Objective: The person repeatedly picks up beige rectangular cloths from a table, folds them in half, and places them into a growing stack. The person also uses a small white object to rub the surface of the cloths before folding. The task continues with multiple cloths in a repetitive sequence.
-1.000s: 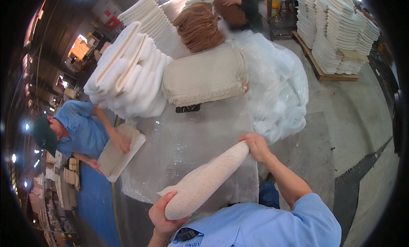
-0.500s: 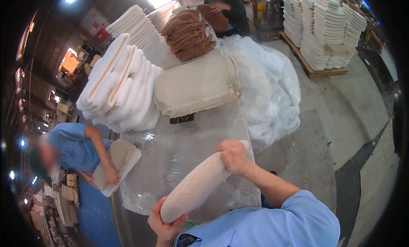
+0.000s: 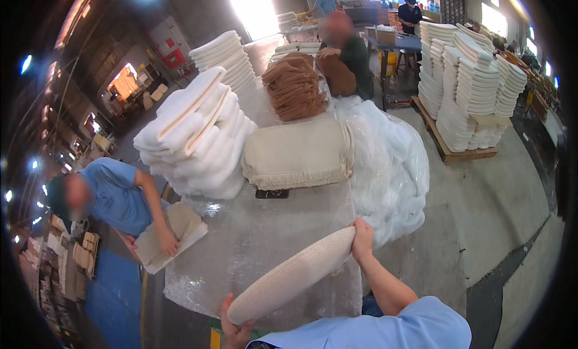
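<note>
A long beige fabric-covered cushion (image 3: 292, 275) is held slantwise above the plastic-covered table, gripped at both ends. My left hand (image 3: 235, 330) is closed round its near left end, thumb and fingers on either side. At the far right end, my right hand (image 3: 362, 238) grips the cushion's tip. Beyond it lies a neat pile of beige fabric covers (image 3: 299, 150) with frayed edges. A small flat black object (image 3: 272, 193) pokes out from under that pile.
White foam pads (image 3: 186, 117) are heaped at the left, brown covers (image 3: 293, 87) farther back. Bagged white filling (image 3: 385, 168) bulges off the table's right side. A co-worker (image 3: 129, 195) handles a beige-covered pad at left; another sits at the far end. Stacked pads stand on a pallet (image 3: 448, 147).
My right hand has moved from on top of the cushion to its far end, and the cushion now looks more stretched out. My view has tipped up, showing more of the room.
</note>
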Demonstrator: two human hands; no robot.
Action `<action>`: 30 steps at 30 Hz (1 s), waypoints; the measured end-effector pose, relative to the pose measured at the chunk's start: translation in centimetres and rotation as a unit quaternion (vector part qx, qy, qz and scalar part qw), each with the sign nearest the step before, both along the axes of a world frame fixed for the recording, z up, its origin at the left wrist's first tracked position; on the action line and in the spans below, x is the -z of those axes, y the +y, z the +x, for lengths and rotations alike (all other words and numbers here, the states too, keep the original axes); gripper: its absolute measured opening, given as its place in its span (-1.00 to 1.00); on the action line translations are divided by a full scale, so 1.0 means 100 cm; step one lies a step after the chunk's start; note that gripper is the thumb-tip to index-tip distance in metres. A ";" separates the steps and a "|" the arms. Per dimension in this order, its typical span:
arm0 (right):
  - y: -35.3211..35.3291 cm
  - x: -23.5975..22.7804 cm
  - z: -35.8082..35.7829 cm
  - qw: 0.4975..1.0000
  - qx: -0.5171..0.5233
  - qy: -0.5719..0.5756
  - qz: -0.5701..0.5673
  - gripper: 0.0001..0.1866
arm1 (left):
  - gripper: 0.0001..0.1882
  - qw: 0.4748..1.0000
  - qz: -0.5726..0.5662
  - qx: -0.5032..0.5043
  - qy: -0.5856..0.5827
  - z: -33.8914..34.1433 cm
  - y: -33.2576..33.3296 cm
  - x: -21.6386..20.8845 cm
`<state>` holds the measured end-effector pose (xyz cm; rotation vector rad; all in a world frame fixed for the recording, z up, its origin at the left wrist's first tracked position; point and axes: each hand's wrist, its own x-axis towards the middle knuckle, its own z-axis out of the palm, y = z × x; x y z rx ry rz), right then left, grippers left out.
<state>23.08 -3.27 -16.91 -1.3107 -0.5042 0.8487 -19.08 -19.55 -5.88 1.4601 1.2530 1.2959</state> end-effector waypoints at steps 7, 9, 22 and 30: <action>-0.015 -0.029 0.038 0.990 0.057 -0.129 0.014 -0.53 | -0.21 0.942 -0.007 0.155 0.297 0.042 0.037 -0.014; -0.030 -0.008 0.034 0.987 0.069 -0.148 -0.002 -0.55 | -0.25 0.888 -0.039 0.225 0.399 0.060 0.055 -0.024; -0.055 0.008 0.035 0.978 0.089 -0.183 0.032 -0.56 | -0.36 0.755 0.023 0.356 0.551 0.229 0.131 -0.020; -0.068 0.012 0.038 0.982 0.081 -0.166 0.040 -0.62 | -0.56 0.716 0.081 0.397 0.568 0.339 0.144 0.011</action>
